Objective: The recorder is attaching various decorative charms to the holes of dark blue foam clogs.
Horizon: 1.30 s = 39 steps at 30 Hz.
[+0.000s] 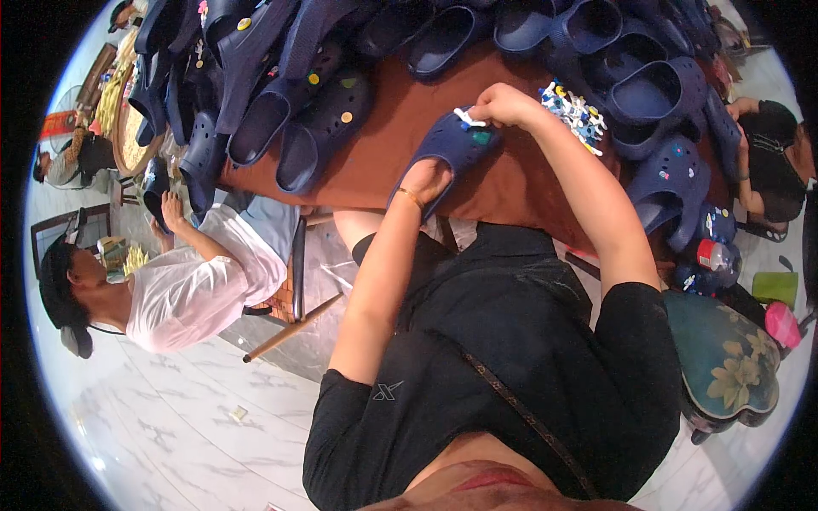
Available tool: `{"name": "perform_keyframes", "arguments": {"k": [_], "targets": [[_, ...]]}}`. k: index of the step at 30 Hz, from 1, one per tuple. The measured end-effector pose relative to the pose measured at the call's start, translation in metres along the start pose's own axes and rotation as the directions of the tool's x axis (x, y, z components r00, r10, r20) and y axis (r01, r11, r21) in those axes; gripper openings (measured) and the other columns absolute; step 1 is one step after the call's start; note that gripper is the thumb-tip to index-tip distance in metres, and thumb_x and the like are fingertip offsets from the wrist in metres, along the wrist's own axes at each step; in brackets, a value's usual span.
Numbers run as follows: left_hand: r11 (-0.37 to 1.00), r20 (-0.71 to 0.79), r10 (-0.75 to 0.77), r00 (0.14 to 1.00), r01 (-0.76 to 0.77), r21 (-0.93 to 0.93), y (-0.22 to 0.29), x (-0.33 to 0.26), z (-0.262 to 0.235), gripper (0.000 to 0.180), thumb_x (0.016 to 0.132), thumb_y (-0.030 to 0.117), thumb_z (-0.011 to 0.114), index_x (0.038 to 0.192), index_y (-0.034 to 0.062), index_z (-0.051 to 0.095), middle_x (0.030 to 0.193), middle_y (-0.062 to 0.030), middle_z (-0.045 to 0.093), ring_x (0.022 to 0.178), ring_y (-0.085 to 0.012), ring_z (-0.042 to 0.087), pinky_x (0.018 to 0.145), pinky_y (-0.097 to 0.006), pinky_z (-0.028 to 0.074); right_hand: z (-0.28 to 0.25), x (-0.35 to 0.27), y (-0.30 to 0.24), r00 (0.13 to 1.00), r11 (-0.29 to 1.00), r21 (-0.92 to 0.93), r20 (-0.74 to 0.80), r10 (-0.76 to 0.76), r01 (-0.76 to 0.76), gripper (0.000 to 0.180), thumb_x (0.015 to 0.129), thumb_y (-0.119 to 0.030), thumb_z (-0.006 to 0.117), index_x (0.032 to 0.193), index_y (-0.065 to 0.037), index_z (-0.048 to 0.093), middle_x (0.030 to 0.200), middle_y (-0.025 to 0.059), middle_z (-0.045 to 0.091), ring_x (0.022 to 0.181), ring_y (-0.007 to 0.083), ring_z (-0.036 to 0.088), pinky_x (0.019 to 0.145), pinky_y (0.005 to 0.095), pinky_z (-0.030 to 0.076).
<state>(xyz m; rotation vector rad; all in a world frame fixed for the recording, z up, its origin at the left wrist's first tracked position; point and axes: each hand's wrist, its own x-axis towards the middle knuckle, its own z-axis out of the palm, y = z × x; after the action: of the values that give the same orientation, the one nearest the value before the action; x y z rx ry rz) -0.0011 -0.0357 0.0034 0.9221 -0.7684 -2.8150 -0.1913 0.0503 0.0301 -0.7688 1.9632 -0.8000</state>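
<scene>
A navy blue clog (443, 146) with holes in its upper is held over the brown cloth, its toe pointing away from me. My left hand (424, 180) reaches into the opening of the clog and holds it; the fingertips are hidden inside. At the toe, my right hand (504, 106) pinches a white shoe charm (465, 117) against the upper. A dark green charm (481, 137) sits beside it on the same clog. Just right of my right hand lies a heap of small white, blue and yellow charms (573, 117).
Navy clogs (443, 38) are piled along the table's far side and both ends, some bearing charms. Brown cloth (375, 153) covers the table. At left, a seated person (183, 281) handles a clog; another person (771, 162) is at far right. A green cushioned chair (724, 358) stands right.
</scene>
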Motion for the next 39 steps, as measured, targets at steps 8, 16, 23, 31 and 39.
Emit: {"name": "perform_keyframes", "arguments": {"k": [8, 16, 23, 31, 39], "targets": [[0.999, 0.095, -0.026, 0.995, 0.027, -0.016, -0.007, 0.014, -0.021, 0.033, 0.089, 0.01, 0.042, 0.121, 0.0006, 0.046, 0.121, -0.0096, 0.052, 0.109, -0.0192, 0.051, 0.097, -0.031, 0.039, 0.007, 0.023, -0.031, 1.0, 0.86, -0.511, 0.023, 0.02, -0.006, 0.032, 0.068, -0.03, 0.069, 0.073, 0.001, 0.061, 0.069, 0.0129, 0.063, 0.06, 0.0208, 0.061, 0.054, 0.0343, 0.048], [0.992, 0.148, -0.047, 0.988, 0.064, -0.109, -0.015, 0.029, -0.044, 0.031, 0.089, 0.01, 0.043, 0.118, 0.0022, 0.047, 0.118, -0.0079, 0.054, 0.108, -0.0188, 0.051, 0.093, -0.032, 0.041, 0.028, 0.006, -0.019, 0.933, 0.779, -0.559, -0.025, -0.359, 0.285, 0.022, 0.075, -0.017, 0.058, 0.095, -0.007, 0.061, 0.093, 0.0137, 0.058, 0.091, 0.0323, 0.057, 0.079, 0.0405, 0.044], [0.996, 0.005, -0.091, 0.996, 0.091, -0.024, -0.013, 0.022, -0.037, 0.025, 0.089, 0.011, 0.044, 0.112, 0.0064, 0.051, 0.111, -0.0054, 0.057, 0.099, -0.0168, 0.054, 0.083, -0.03, 0.044, 0.019, 0.021, -0.015, 0.966, 0.881, -0.433, -0.077, -0.245, 0.189, 0.022, 0.066, -0.019, 0.067, 0.082, -0.005, 0.061, 0.08, 0.0151, 0.062, 0.078, 0.0296, 0.06, 0.069, 0.0383, 0.047], [0.996, 0.002, -0.054, 0.999, 0.054, -0.069, -0.009, 0.017, -0.029, 0.024, 0.089, 0.008, 0.044, 0.11, -0.0001, 0.053, 0.109, -0.0092, 0.059, 0.101, -0.0191, 0.056, 0.088, -0.03, 0.046, 0.022, 0.059, -0.055, 0.961, 0.604, -0.784, 0.255, 0.11, 0.139, 0.031, 0.058, -0.018, 0.077, 0.081, 0.0, 0.066, 0.085, 0.0169, 0.065, 0.077, 0.0254, 0.063, 0.067, 0.0354, 0.05], [0.994, -0.189, -0.11, 0.976, 0.107, -0.022, 0.001, 0.0, -0.012, 0.019, 0.088, 0.009, 0.044, 0.1, 0.0038, 0.057, 0.099, -0.0054, 0.061, 0.09, -0.0145, 0.058, 0.077, -0.025, 0.048, 0.036, 0.06, -0.044, 0.99, 0.707, -0.707, 0.096, 0.103, -0.005, 0.02, 0.067, -0.016, 0.069, 0.086, -0.008, 0.069, 0.094, 0.0162, 0.064, 0.087, 0.0278, 0.063, 0.074, 0.0406, 0.05]]}}
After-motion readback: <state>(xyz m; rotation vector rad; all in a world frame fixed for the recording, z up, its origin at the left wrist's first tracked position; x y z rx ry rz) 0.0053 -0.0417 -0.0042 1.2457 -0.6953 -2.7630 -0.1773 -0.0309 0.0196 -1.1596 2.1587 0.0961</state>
